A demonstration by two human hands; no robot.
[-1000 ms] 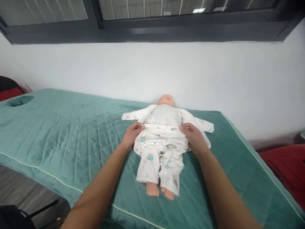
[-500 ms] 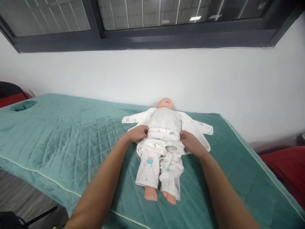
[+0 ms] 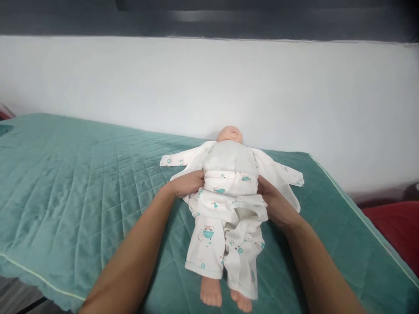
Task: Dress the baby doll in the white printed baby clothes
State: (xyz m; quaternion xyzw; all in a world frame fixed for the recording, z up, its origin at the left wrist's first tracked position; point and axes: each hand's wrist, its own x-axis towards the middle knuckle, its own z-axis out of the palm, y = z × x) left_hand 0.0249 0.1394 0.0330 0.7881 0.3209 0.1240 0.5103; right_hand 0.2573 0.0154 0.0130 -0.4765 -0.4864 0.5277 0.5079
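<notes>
A baby doll lies on its back, its head toward the wall and its bare feet toward me. White printed trousers cover its legs, bunched in folds at the hips and pulled up to the waist. Under the doll, a white printed top lies spread with both sleeves out flat. At the left edge of the waistband, my left hand is closed, its fingertips tucked out of sight. On the opposite edge my right hand grips the waistband too, its fingers partly hidden behind the cloth.
A green quilted cover with pale piping lies over the bed. Behind the doll's head rises a white wall beneath a dark window frame. Something red stands beyond the bed's right edge.
My view has tipped down and come closer to the doll. Both hands stay at the waistband, with the right fingers tucked further behind its side.
</notes>
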